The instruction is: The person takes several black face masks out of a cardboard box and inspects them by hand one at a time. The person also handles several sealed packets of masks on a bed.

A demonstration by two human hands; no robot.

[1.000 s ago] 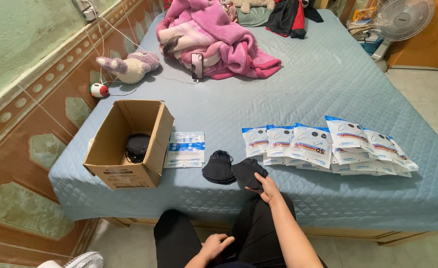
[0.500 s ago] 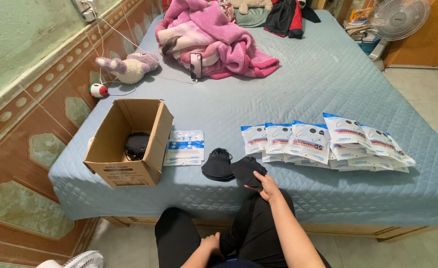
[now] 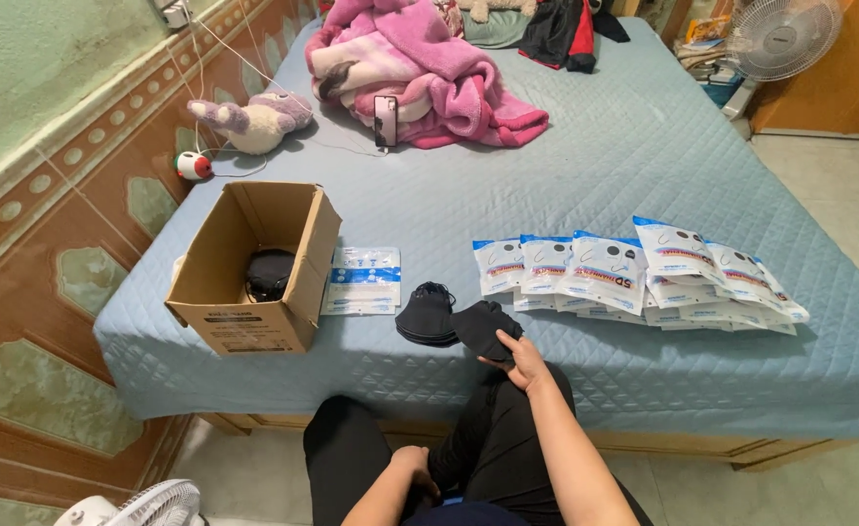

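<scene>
Right hand (image 3: 524,362) at the near edge of the bed, fingers closed on a folded black fabric face mask (image 3: 484,327); the mask lies on the quilt with its near corner pinched under thumb and fingers. Touching it at 9 o'clock, a small stack of black fabric masks (image 3: 424,314), flat on the cover.

Left hand (image 3: 413,469) low in the lap against black trousers, fingers curled; cannot tell whether it grips anything.

At 9 o'clock of the stack, a flat white-and-blue rectangular plastic packet (image 3: 361,281), printed face up, just beside the open brown cardboard box (image 3: 240,317). Box flaps stand up; a dark bundle (image 3: 270,275) sits inside on the bottom.

At 2 o'clock of the held mask, an overlapping row of white plastic pouches with blue top bands (image 3: 634,273), fanned toward 3 o'clock, each showing a dark mask picture and a red-blue stripe.

All rest on the pale blue quilted bed cover (image 3: 605,166). Far end, 12 o'clock: crumpled pink fleece blanket (image 3: 429,78); at 10 o'clock, a plush toy (image 3: 254,119) by the wall
</scene>
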